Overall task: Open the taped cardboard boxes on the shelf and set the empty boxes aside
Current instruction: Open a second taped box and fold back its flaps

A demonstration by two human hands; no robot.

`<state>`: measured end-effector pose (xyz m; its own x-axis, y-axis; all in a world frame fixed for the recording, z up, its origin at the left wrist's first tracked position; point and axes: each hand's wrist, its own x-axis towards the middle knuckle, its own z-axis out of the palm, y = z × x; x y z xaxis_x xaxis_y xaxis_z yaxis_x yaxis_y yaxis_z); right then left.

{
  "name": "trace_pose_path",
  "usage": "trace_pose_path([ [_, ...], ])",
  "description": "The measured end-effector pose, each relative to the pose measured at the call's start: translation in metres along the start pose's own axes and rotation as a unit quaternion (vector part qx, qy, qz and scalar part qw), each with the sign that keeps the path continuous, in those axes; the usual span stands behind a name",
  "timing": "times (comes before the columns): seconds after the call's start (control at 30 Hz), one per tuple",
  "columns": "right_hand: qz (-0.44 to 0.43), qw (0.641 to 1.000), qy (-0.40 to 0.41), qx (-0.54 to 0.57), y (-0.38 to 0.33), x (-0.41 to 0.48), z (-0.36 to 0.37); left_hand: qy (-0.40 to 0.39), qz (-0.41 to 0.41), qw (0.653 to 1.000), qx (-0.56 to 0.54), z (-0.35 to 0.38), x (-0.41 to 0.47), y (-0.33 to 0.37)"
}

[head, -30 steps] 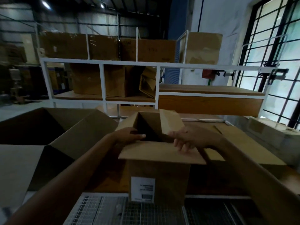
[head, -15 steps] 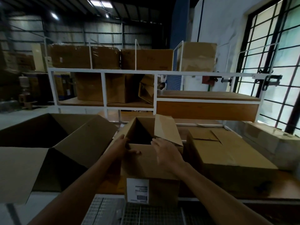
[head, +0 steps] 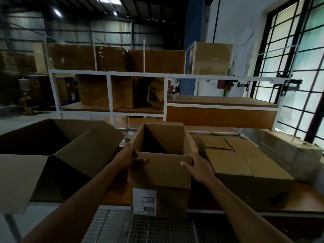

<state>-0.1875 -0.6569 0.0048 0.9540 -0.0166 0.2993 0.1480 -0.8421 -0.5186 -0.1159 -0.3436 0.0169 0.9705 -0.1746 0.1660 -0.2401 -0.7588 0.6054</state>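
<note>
The open box (head: 163, 176) stood at the shelf's (head: 289, 206) front edge, and the print on its white label (head: 144, 200) was too blurred to read. The left hand (head: 127, 156) clasped its near-left rim corner with curled fingers, and the right hand (head: 199, 168) clasped the near-right corner.

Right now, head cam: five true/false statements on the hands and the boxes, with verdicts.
1. The left hand and right hand both grip the middle box at its near top corners. True.
2. The middle box is taped shut. False: its top is open and the inside is dark.
3. A white label sits low on the middle box's near face. True.
4. The big left box is closed. False: its flaps stand open.
5. The right box has its flaps folded down. True.
</note>
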Motion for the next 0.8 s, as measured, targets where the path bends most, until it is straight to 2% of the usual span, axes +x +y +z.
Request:
trace_pose_path([
  [0.37,-0.013,0.999,0.028,-0.01,-0.027,0.041,0.038,0.052,-0.056,0.995,0.064,-0.027,0.009,-0.027],
  [0.57,0.01,0.998,0.065,-0.027,-0.053,0.073,0.065,0.084,-0.036,0.983,0.162,-0.032,0.041,-0.056],
  [0.8,0.069,0.992,0.099,-0.023,-0.057,0.106,0.079,0.051,-0.017,0.99,0.131,-0.026,0.095,-0.076],
])
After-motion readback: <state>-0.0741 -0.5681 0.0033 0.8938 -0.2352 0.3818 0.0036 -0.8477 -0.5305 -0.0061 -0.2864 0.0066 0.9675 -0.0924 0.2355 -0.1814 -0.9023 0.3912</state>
